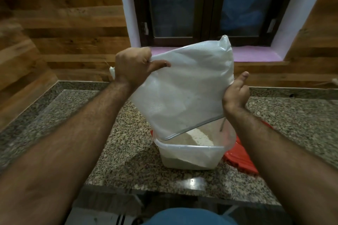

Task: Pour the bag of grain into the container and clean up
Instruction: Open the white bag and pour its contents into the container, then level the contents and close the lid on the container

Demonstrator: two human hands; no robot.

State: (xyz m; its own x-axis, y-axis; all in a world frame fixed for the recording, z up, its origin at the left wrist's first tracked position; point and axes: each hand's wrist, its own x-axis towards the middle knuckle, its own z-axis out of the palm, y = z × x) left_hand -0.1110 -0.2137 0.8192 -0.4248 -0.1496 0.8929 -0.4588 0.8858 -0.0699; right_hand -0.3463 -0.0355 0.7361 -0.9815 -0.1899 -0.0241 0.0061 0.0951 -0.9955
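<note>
Bag (182, 86) held upended between both hands, above the container (190, 159).

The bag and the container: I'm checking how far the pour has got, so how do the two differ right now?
The bag is held up tilted in the air by the left hand and right hand, while the container rests on the granite counter. The bag is soft and crumpled, the container rigid and boxy. The bag looks nearly empty; the container holds grain. Both are translucent white.

Bare hairy forearms, no sleeves, blue garment (184, 216) at the lap
</note>
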